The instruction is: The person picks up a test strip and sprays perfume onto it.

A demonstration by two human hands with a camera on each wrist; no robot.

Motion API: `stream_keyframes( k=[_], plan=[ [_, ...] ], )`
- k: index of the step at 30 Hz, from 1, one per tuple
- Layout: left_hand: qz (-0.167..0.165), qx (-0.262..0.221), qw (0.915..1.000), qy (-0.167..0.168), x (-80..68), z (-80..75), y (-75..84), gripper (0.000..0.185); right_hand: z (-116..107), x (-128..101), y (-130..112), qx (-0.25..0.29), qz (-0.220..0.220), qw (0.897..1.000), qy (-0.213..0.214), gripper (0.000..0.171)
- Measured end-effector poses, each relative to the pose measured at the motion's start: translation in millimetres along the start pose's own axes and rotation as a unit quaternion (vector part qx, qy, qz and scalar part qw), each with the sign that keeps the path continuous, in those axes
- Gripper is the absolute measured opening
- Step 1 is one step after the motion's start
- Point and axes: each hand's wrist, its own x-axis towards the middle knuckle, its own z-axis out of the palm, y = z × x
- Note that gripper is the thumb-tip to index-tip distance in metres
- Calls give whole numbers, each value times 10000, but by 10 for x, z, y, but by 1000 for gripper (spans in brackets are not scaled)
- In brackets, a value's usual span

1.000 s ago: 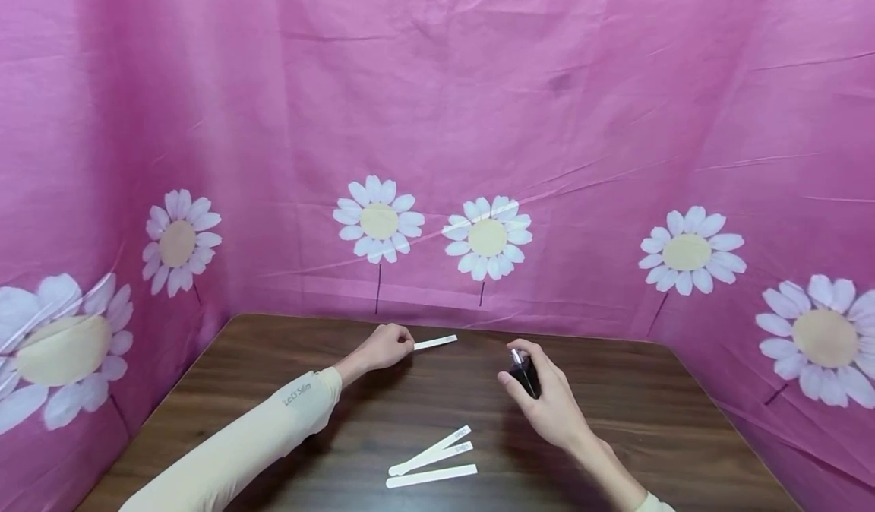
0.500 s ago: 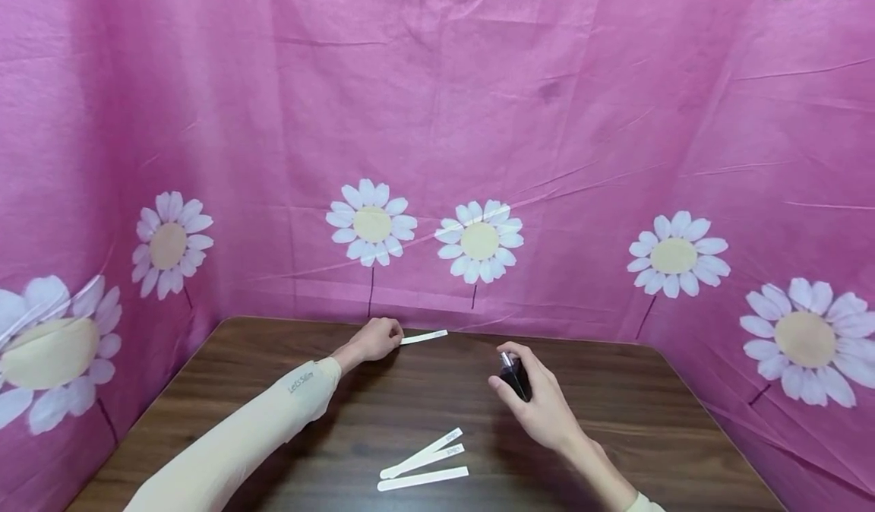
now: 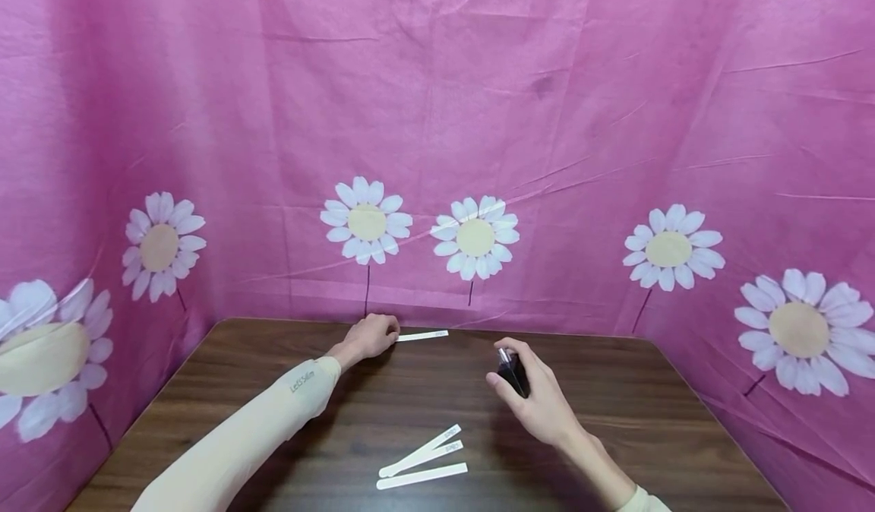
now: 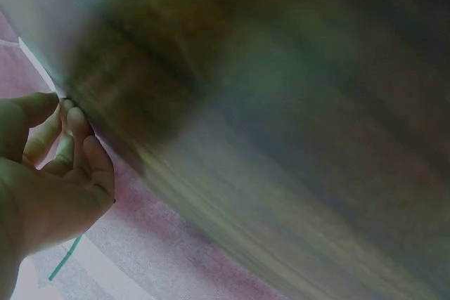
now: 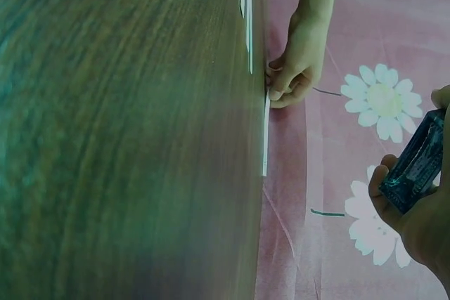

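My left hand [image 3: 372, 336] pinches one end of a white perfume test strip [image 3: 424, 336] near the table's far edge. In the left wrist view the strip [image 4: 35, 61] appears as a thin pale sliver beyond the fingertips. A dark glass perfume spray bottle [image 3: 514, 379] with a silver neck is gripped in my right hand [image 3: 550, 406], the index finger over its top. The bottle [image 5: 415, 166] is held off to the right of the strip, apart from it. On the table in front lie three more white test strips [image 3: 427, 475], two overlapping at their rounded ends.
The dark wooden table [image 3: 615, 398] has rounded far corners. A pink curtain [image 3: 567, 117] printed with white daisies hangs behind it and along both sides.
The head view has shifted slightly. My left hand has edged a little away toward the far edge, and the held strip lies somewhat more level. The right hand keeps its grip on the bottle.
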Motion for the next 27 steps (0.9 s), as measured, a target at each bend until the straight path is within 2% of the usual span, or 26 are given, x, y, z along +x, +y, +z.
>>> stream_keyframes(
  k=[10, 18, 22, 27],
  plan=[
    [51, 140, 9998, 129, -51, 4, 26, 3, -31, 9, -15, -5, 82, 9999, 102, 51],
    [111, 243, 9994, 198, -84, -57, 89, 10, -68, -30, -3, 104, 113, 9998, 122, 49],
    [135, 215, 9989, 387, -164, -165, 183, 15, -101, -13, 5, 56, 42, 9999, 150, 49],
    [399, 392, 9963, 659, -349, -305, 302, 10, -114, 34, -7, 70, -45, 9999, 93, 49]
  ],
)
